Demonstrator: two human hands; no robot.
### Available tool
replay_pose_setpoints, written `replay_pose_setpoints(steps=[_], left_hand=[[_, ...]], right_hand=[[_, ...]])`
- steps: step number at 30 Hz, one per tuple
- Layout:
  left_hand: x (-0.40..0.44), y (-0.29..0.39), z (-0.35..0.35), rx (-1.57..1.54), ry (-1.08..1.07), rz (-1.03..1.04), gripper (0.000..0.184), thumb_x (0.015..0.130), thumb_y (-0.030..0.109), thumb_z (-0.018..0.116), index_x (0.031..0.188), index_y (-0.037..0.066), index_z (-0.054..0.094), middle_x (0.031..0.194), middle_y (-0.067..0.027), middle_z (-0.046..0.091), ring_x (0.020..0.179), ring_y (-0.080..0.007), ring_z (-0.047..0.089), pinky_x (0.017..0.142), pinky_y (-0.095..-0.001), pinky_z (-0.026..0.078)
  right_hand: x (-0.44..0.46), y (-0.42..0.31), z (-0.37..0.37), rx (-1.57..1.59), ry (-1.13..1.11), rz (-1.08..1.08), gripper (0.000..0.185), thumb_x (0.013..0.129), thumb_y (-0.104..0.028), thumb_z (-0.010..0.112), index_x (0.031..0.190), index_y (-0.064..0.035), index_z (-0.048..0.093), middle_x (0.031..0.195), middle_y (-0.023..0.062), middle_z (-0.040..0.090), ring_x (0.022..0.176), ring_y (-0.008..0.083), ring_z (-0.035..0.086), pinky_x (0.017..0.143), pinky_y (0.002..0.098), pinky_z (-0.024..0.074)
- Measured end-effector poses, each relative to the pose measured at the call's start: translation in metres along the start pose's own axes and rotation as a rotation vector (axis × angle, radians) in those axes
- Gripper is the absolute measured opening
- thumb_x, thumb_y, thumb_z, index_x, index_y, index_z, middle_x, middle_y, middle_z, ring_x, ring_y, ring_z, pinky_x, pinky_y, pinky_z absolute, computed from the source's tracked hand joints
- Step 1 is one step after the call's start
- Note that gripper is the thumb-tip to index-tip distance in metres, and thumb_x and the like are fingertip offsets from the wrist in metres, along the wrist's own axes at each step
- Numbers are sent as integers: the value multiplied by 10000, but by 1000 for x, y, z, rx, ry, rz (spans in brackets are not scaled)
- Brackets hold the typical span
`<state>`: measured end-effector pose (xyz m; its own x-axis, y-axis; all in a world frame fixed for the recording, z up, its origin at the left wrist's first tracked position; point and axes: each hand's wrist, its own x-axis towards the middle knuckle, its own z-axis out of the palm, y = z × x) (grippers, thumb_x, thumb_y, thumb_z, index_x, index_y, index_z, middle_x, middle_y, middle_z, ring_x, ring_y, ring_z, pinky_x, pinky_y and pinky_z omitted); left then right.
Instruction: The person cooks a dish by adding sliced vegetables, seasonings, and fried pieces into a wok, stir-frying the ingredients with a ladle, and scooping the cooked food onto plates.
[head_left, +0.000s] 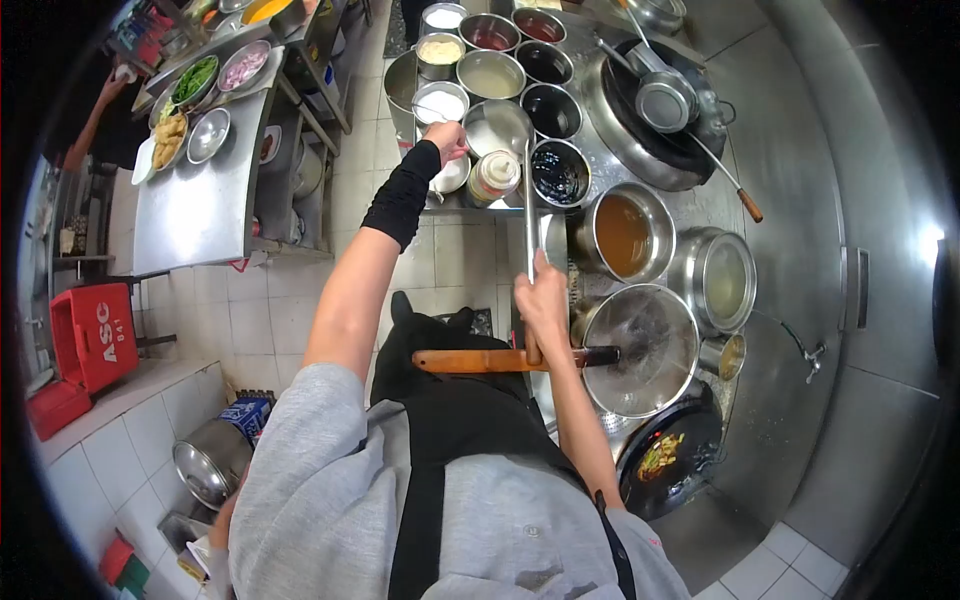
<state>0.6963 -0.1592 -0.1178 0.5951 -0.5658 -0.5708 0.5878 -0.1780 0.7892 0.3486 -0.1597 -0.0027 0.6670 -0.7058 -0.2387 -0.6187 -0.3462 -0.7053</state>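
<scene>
My left hand (452,142), below a black sleeve, is closed on a thin utensil handle, apparently a spoon (432,108). The handle reaches over a steel container of white granules (440,97). My right hand (545,305) grips the lower part of a long-handled steel ladle (530,200). The ladle's wide bowl (497,127) is held among the seasoning containers, beside my left hand. A squeeze bottle (494,177) stands just below that bowl. Beneath my right wrist runs a thick wooden handle (470,361) with a black end; what it belongs to is unclear.
At right stand a pot of brown liquid (622,235), a large steaming pot (640,350) and a wok (668,455) with chopped food. A strainer (665,102) rests over another wok (640,130). On the left, a steel table (190,220) carries bowls; a person's arm (88,130) shows behind it.
</scene>
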Motion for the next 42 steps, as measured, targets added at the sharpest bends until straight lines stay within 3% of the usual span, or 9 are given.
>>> replay_pose_setpoints(steps=[5, 9, 12, 15, 19, 23, 29, 34, 42], left_hand=[[10, -10, -8, -39, -18, 1, 110, 734, 12, 568, 832, -38, 571, 800, -147, 618, 656, -230, 629, 617, -319, 539], [5, -3, -3, -83, -12, -50, 103, 737, 15, 575, 835, -14, 588, 811, -128, 619, 678, -217, 621, 631, -310, 525], [-18, 4, 3, -103, -61, -18, 155, 756, 12, 541, 902, -6, 590, 893, -108, 589, 805, -216, 598, 768, -337, 499], [-13, 5, 0, -118, -101, -29, 218, 771, 30, 546, 976, -11, 607, 944, -95, 585, 861, -209, 584, 845, -342, 481], [2, 0, -6, -86, -103, -105, 221, 781, 47, 559, 990, -1, 614, 951, -89, 586, 861, -204, 582, 833, -338, 479], [2, 3, -6, -90, -118, -137, 219, 778, 47, 551, 989, 17, 603, 949, -81, 572, 861, -210, 574, 825, -358, 480], [-14, 27, 1, -68, -153, -125, 144, 759, 51, 558, 900, 25, 550, 903, -87, 534, 848, -242, 568, 789, -403, 494], [-12, 29, 2, 36, -204, -85, 99, 753, 48, 555, 838, 5, 528, 828, -104, 519, 767, -258, 567, 766, -390, 506], [-6, 34, 1, 23, -232, -58, 93, 765, 49, 564, 851, 22, 541, 842, -90, 537, 769, -226, 577, 736, -351, 509]], right_hand=[[-11, -33, -33, 253, -159, 229, 407, 803, -57, 566, 1172, 111, 604, 617, 190, 623, 551, 280, 656, 539, 380, 514], [0, 4, 7, -138, 227, -286, 390, 815, -43, 571, 1179, 90, 612, 592, 135, 605, 397, 171, 540, 380, 349, 433], [-8, -35, 3, 207, 4, 230, 363, 827, -45, 593, 1169, 75, 620, 579, 105, 583, 404, 157, 533, 373, 350, 430], [-7, -25, -3, 703, -136, 311, 391, 844, -43, 609, 1220, 64, 613, 564, 55, 561, 402, 127, 517, 350, 320, 406], [-17, -32, 1, 467, 49, 294, 337, 881, -22, 618, 1214, 23, 637, 653, 30, 583, 402, 79, 487, 322, 258, 385], [-5, -10, 16, 34, 238, -118, 488, 820, -11, 607, 1302, 56, 574, 660, 130, 638, 488, 176, 572, 493, 322, 473], [-11, -31, 31, -8, 141, 73, 508, 787, 28, 562, 1283, 131, 520, 916, 350, 645, 923, 486, 648, 813, 473, 514], [-10, -63, 12, 533, -25, 374, 315, 893, -25, 608, 1199, 50, 612, 604, 13, 544, 393, 81, 476, 326, 256, 369], [-4, -75, 2, 477, -51, 374, 230, 851, -5, 589, 1073, 29, 641, 604, 94, 591, 453, 163, 579, 398, 327, 436]])
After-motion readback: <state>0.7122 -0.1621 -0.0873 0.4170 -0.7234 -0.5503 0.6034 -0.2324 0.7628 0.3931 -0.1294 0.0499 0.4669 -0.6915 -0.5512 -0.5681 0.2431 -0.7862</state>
